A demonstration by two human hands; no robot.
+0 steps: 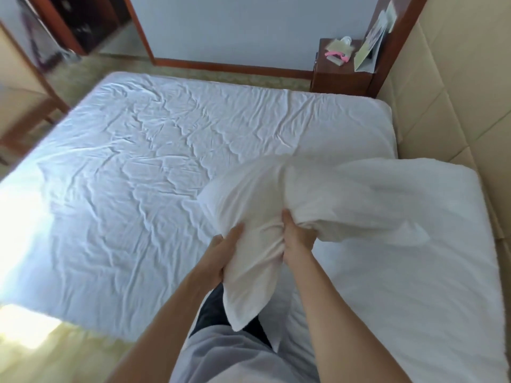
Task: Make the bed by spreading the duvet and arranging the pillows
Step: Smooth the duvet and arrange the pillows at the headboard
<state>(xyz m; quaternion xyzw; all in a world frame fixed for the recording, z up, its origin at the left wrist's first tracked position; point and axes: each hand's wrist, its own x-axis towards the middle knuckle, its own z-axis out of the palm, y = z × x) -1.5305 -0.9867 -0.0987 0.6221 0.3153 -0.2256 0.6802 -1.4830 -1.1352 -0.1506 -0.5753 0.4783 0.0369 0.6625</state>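
Observation:
A white duvet [132, 167] lies spread and wrinkled over the bed, from the far corner to the near left edge. I hold a white pillow [276, 194] lifted above the bed's right half, bunched in the middle. My left hand [224, 250] grips its lower left part, and my right hand [297, 239] is clenched on its middle fold. The pillow's right end [414, 194] bulges toward the headboard, blurred by motion. One corner hangs down near my legs.
A beige padded headboard [456, 92] runs along the right. A dark wooden nightstand [343, 70] with papers and a pink item stands at the far right corner. Bright sunlight falls on the floor at left [22, 322]. A wooden chair or frame [25, 114] is at far left.

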